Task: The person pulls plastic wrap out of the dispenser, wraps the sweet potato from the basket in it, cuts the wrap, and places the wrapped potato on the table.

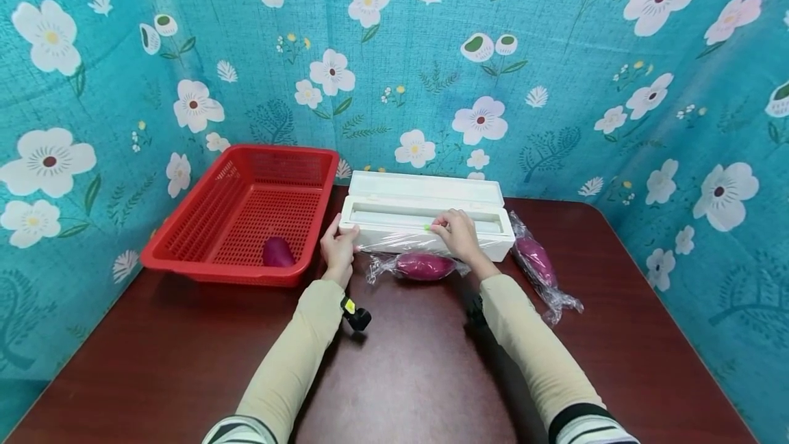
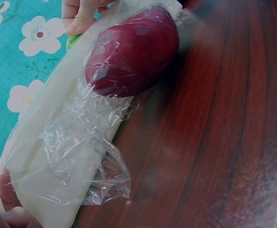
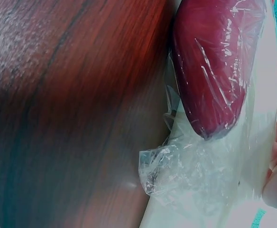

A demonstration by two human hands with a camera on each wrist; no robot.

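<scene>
Both of your hands are at the long white box (image 1: 394,235) at the back of the counter (image 1: 394,362). The box lies sideways, its long side going left to right, with the right end a bit nearer to you. Its top is up, and its lid (image 1: 425,188) is folded back toward the wall cloth (image 1: 370,74).

Your left hand (image 1: 337,251) grips the left end of the box, its thumb at the front corner. Your right hand (image 1: 457,235) pinches a small green piece (image 1: 427,227) on the front edge, right of the middle.

Clear wrap (image 1: 377,267) hangs over the front. Just in front of the box lies a wrapped purple vegetable (image 1: 425,266). It points left and right, in line with the box. In the right wrist view, the end you see gets thinner toward a round tip.

A second wrapped one (image 1: 536,262) lies at the right end of the box. It slants, with its near end pointing toward you and right. A bare purple one (image 1: 277,252) sits in the red basket (image 1: 234,271), near the front right corner.
</scene>
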